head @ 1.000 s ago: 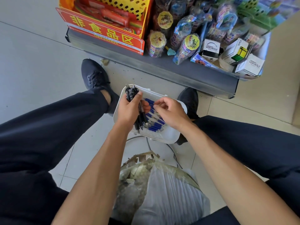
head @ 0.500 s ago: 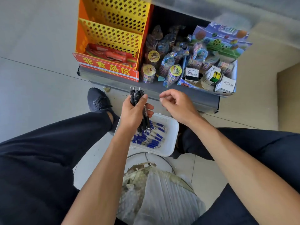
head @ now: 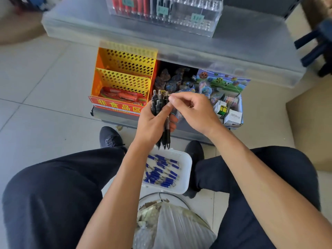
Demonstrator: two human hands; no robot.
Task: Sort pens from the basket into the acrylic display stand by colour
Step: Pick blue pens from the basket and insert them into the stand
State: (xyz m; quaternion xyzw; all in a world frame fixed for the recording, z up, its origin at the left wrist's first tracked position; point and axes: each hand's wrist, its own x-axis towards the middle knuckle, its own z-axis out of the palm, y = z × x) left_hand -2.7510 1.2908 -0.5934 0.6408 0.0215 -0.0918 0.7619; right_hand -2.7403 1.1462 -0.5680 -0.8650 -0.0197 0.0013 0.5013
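My left hand grips a bundle of black pens upright, tips down, above the white basket on the floor. Several blue pens lie in that basket. My right hand reaches to the top of the bundle, its thumb and forefinger pinching the end of one black pen. The clear acrylic display stand sits on the grey shelf at the top, holding red pens on its left and black pens beside them; its right part holds none.
Under the shelf stand a yellow perforated rack with a red label and a tray of small toys and boxes. My legs flank the basket. A plastic-wrapped bin stands close in front of me.
Both hands rose from the basket with the black pens. The right hand closed in on the bundle's top. The view tilted up, bringing the shelf and acrylic stand into sight.
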